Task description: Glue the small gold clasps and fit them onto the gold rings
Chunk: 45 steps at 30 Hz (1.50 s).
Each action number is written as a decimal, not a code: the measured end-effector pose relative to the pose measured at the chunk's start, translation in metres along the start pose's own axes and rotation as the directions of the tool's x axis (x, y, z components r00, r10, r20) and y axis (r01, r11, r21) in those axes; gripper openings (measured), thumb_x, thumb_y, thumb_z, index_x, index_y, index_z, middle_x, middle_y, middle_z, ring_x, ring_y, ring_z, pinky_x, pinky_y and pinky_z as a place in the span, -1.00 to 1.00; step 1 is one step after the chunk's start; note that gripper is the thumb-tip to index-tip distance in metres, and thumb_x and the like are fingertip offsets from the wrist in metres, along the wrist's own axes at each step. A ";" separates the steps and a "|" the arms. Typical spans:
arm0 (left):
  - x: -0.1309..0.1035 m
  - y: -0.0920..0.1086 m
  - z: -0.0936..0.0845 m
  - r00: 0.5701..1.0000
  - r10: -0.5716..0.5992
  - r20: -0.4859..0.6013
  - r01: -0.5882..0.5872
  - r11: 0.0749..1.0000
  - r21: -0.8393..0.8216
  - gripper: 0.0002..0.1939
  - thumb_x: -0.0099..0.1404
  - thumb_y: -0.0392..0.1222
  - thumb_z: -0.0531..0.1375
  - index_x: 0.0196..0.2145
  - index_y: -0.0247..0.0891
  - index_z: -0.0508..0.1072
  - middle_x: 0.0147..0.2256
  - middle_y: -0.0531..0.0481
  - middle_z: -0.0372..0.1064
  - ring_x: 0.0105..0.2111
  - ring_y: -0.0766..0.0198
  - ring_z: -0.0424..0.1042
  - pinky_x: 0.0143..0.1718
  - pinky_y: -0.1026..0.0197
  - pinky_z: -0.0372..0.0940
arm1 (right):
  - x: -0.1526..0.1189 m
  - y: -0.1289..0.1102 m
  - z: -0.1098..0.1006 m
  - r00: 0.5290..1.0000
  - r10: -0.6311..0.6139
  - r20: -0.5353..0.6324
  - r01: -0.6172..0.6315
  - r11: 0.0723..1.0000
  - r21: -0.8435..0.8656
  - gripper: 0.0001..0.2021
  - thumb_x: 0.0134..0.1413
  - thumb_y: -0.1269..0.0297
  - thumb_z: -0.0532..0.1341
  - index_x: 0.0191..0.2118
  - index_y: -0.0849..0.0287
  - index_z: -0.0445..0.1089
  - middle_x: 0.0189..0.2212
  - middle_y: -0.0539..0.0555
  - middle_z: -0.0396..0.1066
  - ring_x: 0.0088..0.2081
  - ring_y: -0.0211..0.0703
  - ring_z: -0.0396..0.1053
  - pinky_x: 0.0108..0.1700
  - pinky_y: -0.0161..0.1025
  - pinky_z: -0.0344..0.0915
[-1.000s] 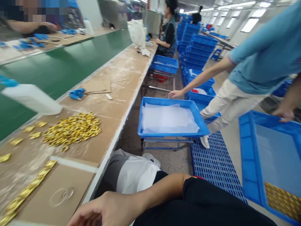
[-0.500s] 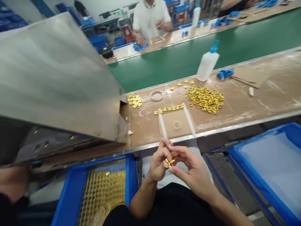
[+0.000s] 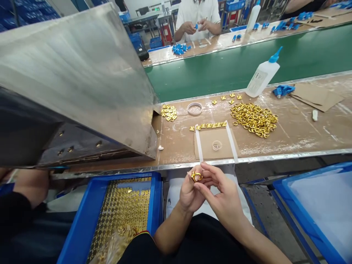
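Between my two hands, just below the bench edge, is a small gold ring-shaped piece (image 3: 197,176). My left hand (image 3: 189,194) grips it with its fingers, and my right hand (image 3: 224,190) has thumb and fingertips close against its right side. Beyond them a cardboard pad (image 3: 217,145) with white strips lies on the bench, with a clear round item (image 3: 217,145) on it. A row of small gold pieces (image 3: 210,125) runs along its far edge. A heap of gold rings (image 3: 254,119) is at its right, and square gold pieces (image 3: 169,113) lie at the left.
A metal housing (image 3: 82,73) stands on the left. A blue tray (image 3: 155,205) of gold pieces sits below the bench, another blue tray (image 3: 291,205) at right. A glue bottle (image 3: 262,78) stands near the green belt (image 3: 209,77). Another person (image 3: 198,18) works opposite.
The view has shifted, moving the bench items rightward in the picture. The gold piece has been turned in my fingers and sits higher. The person opposite has brought both hands together.
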<state>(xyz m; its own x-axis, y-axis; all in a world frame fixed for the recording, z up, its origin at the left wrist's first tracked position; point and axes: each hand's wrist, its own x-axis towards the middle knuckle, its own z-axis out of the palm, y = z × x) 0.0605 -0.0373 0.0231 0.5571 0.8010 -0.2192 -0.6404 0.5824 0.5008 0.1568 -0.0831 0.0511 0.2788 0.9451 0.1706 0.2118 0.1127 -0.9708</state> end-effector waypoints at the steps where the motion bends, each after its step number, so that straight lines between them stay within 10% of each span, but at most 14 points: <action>1: 0.000 0.000 -0.001 1.000 0.002 -0.003 -0.002 1.000 -0.007 -0.47 0.12 0.22 0.43 -0.51 -0.22 0.28 -0.48 0.07 0.27 -0.40 0.22 0.40 -0.20 0.12 0.35 | 0.001 0.000 0.000 1.000 0.000 0.004 0.001 1.000 -0.007 -0.70 0.21 0.26 0.34 0.05 0.06 0.44 -0.15 0.09 0.61 -0.17 -0.06 0.60 -0.11 -0.18 0.57; 13: 0.010 -0.001 0.001 0.951 -0.163 -0.261 0.086 0.955 -0.283 -0.78 0.31 -0.14 0.37 -0.41 -0.29 0.50 -0.42 0.06 0.43 -0.41 0.33 0.44 -0.29 0.27 0.36 | 0.010 0.008 -0.002 0.987 0.119 0.104 -0.120 0.993 0.005 -0.51 0.14 0.31 0.31 0.20 0.10 0.35 -0.08 0.15 0.60 -0.17 -0.03 0.60 -0.12 -0.13 0.55; 25: 0.017 -0.008 -0.008 0.992 0.120 -0.028 -0.117 0.989 0.096 -0.54 0.09 0.19 0.45 -0.46 -0.22 0.41 -0.33 0.04 0.31 -0.34 0.27 0.40 -0.23 0.20 0.37 | 0.018 0.004 -0.009 0.990 0.102 0.096 -0.108 0.992 0.064 -0.55 0.21 0.17 0.32 0.18 0.10 0.34 -0.14 0.13 0.58 -0.14 -0.05 0.57 -0.06 -0.14 0.49; 30: 0.023 0.002 -0.022 0.881 0.428 0.200 -0.460 0.682 0.568 -0.54 0.19 0.26 0.35 -0.52 -0.20 0.46 -0.19 -0.08 0.26 -0.18 0.13 0.33 -0.08 0.06 0.35 | 0.021 -0.005 -0.017 0.973 0.164 0.161 -0.194 0.963 0.189 -0.61 0.22 0.05 0.33 0.07 0.14 0.41 -0.27 0.08 0.56 -0.25 -0.13 0.56 -0.17 -0.21 0.49; 36: 0.031 0.023 -0.034 0.807 0.358 0.470 -0.575 0.291 0.765 -0.58 0.29 0.26 0.25 -0.23 -0.16 0.59 -0.08 -0.20 0.27 -0.07 0.03 0.32 0.00 0.00 0.32 | 0.014 0.008 -0.045 0.961 0.242 0.135 -0.270 0.926 0.262 -0.56 0.15 0.02 0.38 0.05 0.13 0.41 -0.25 0.12 0.58 -0.23 -0.08 0.58 -0.14 -0.14 0.54; 40: 0.032 0.037 -0.049 0.773 0.444 0.454 -0.571 0.174 0.802 -0.58 0.39 0.23 0.15 -0.10 -0.15 0.55 -0.03 -0.19 0.27 0.03 0.01 0.31 0.08 0.00 0.28 | 0.053 0.045 -0.080 0.950 0.138 -0.280 -0.163 0.984 -0.069 -0.52 0.10 0.00 0.38 0.05 0.17 0.41 -0.26 0.16 0.57 -0.26 -0.01 0.57 -0.13 -0.05 0.54; 45: 0.017 0.049 -0.065 0.842 0.415 0.346 -0.437 0.148 0.887 -0.65 0.42 0.12 0.15 -0.26 -0.20 0.55 -0.16 -0.16 0.37 -0.09 0.06 0.41 0.00 0.07 0.34 | 0.157 0.070 -0.098 0.957 0.160 -0.241 -0.286 0.651 -0.703 -0.60 0.27 0.29 0.23 0.18 0.27 0.32 -0.17 0.23 0.58 -0.12 0.03 0.56 -0.02 -0.10 0.43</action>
<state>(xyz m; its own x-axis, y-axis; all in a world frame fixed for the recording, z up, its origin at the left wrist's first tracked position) 0.0045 0.0137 -0.0108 0.3860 0.8679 0.3126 0.1313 -0.3871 0.9126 0.3068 0.0430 0.0264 0.5262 0.8489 0.0486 0.7172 -0.4124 -0.5618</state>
